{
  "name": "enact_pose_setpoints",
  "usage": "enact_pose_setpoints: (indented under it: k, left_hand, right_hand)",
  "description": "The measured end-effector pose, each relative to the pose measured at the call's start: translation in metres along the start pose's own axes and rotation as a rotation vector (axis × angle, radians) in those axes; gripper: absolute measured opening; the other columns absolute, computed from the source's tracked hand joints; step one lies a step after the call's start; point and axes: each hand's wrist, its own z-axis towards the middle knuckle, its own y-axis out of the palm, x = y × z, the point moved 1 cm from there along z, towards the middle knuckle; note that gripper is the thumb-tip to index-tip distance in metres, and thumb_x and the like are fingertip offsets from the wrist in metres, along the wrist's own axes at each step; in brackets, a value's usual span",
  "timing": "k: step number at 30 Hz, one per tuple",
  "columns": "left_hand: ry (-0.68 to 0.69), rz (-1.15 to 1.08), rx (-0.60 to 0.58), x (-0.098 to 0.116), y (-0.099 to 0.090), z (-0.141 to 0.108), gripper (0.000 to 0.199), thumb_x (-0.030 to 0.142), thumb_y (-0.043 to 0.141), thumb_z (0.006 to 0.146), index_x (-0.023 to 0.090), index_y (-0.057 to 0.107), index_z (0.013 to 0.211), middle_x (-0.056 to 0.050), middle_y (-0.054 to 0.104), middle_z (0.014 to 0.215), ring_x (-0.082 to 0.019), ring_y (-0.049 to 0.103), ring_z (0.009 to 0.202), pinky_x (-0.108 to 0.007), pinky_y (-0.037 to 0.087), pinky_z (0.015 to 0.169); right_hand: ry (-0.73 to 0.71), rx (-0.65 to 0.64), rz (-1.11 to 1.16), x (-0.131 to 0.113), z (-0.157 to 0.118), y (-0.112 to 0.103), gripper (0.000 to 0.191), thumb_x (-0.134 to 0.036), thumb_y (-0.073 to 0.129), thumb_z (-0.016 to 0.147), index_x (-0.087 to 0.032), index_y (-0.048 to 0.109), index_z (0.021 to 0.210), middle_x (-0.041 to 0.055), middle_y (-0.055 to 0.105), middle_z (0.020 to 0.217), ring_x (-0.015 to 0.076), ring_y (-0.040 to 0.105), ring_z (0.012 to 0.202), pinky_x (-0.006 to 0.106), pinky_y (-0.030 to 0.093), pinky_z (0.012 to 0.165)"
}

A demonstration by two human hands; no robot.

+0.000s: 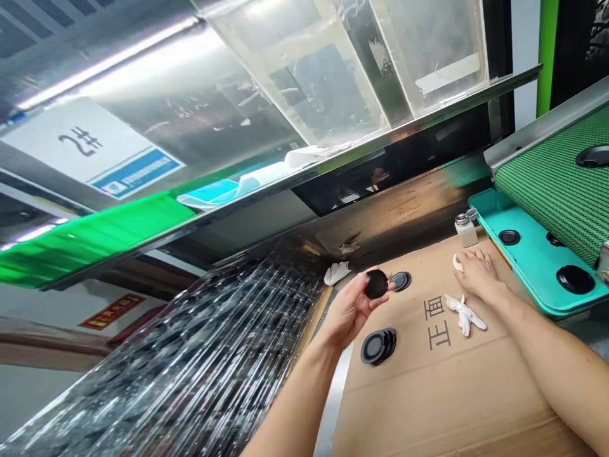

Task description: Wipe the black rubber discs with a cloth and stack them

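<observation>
A small black round disc (377, 284) is held up between the fingers and thumb of my left hand (351, 310), above the cardboard sheet. Just behind it lies a grey-black ring-shaped part (401, 280). Closer to me, a short leaning stack of black round parts (377, 346) rests on the cardboard. My right hand (477, 271) is low over the cardboard, fingers closed around a small white piece (457, 261); its exact kind is unclear. A crumpled white cloth (465, 315) lies near my right wrist, beside printed characters.
A white bottle with a metal top (465, 230) stands by the teal tray (537, 295), which holds several black round parts. Above the tray runs a green conveyor belt (561, 171) carrying a black part. Clear plastic-wrapped rows (228, 355) fill the left. A metal ledge (361, 149) crosses overhead.
</observation>
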Motion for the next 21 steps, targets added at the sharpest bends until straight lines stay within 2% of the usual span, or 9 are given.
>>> enact_pose_setpoints:
  k: [3,6,9,13,21]
  left_hand:
    - [-0.191,-0.505,0.006,0.006,0.006,-0.048,0.050,0.050,0.036,0.101,0.014,0.057,0.128,-0.016,0.070,0.120,-0.018,0.073,0.095,-0.019,0.059,0.070]
    - [-0.282,-0.740,0.028,0.002,0.015,-0.077,0.052,0.046,0.024,0.105,0.012,0.061,0.120,-0.014,0.072,0.109,-0.015,0.073,0.085,-0.016,0.058,0.065]
    - [-0.273,-0.802,-0.017,-0.004,0.021,-0.092,0.052,0.048,0.029,0.103,0.011,0.062,0.118,-0.015,0.072,0.106,-0.018,0.073,0.083,-0.021,0.060,0.063]
    - [-0.230,-0.806,-0.095,-0.009,0.019,-0.102,0.051,0.050,0.039,0.100,0.010,0.063,0.120,-0.018,0.071,0.109,-0.023,0.072,0.085,-0.025,0.059,0.061]
    - [-0.248,-0.862,-0.092,-0.015,0.007,-0.111,0.050,0.051,0.042,0.099,0.010,0.062,0.120,-0.018,0.071,0.110,-0.023,0.073,0.089,-0.022,0.060,0.064]
  right_hand:
    - [-0.006,0.001,-0.006,0.002,0.000,0.001,0.016,-0.030,0.053,0.092,-0.021,0.059,0.103,0.0094,0.066,0.115,0.0295,0.050,0.108,0.040,0.034,0.086]
    - [0.001,-0.007,-0.014,0.006,0.001,0.002,0.020,-0.033,0.053,0.091,-0.022,0.059,0.106,0.0094,0.066,0.118,0.0311,0.049,0.110,0.041,0.035,0.086]
    - [-0.006,-0.018,-0.032,0.010,0.005,0.002,0.023,-0.036,0.051,0.092,-0.022,0.059,0.108,0.0096,0.065,0.121,0.0321,0.049,0.111,0.043,0.036,0.087]
    - [-0.015,-0.025,-0.044,0.014,0.009,0.003,0.025,-0.041,0.049,0.091,-0.023,0.058,0.107,0.0088,0.065,0.122,0.0338,0.049,0.112,0.044,0.037,0.088]
    - [-0.007,-0.025,-0.036,0.017,0.010,0.002,0.031,-0.045,0.047,0.089,-0.024,0.058,0.109,0.0091,0.064,0.126,0.0343,0.049,0.112,0.046,0.038,0.090]
